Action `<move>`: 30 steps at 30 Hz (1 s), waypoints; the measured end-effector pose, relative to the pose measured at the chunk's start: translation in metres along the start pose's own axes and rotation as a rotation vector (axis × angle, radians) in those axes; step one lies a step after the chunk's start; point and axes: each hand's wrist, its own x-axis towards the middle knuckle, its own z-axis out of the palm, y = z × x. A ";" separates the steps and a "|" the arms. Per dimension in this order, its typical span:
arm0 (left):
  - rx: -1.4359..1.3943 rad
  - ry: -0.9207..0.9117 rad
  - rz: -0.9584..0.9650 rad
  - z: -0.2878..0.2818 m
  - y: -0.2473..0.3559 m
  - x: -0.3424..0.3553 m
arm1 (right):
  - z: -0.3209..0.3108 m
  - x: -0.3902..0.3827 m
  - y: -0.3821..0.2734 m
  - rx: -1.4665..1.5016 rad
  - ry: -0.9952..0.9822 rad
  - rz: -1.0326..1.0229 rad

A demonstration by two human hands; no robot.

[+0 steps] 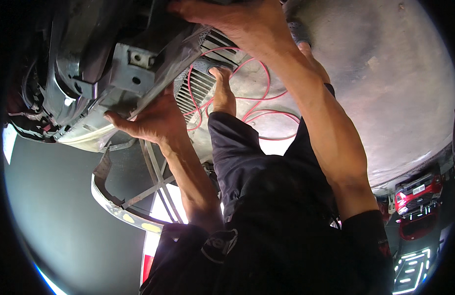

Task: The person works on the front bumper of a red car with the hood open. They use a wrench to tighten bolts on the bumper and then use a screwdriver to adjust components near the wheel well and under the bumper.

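Observation:
A long car body panel (174, 61) with a shiny, pale edge slants across the upper left. My left hand (158, 120) grips its lower edge, thumb laid over the near side and fingers mostly hidden behind. Farther up, my right hand (237, 24) reaches over the same panel with its thumb stretched across; its other fingers are out of sight. Between the hands, a grey metal bracket (133, 69) with two holes stands against the panel's inner side. Dark curved parts (65, 64) of the car lie left of the bracket.
A red hose (266, 78) loops over the concrete floor (384, 73) by my feet, beside a slotted drain grate (193, 91). Below my left hand, a curved, worn bumper piece (107, 194) rests on a metal stand (158, 182). A red car (416, 194) is at the far right.

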 end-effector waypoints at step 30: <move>0.104 0.015 -0.057 0.018 0.005 -0.007 | 0.023 0.002 0.019 -0.805 0.176 -0.420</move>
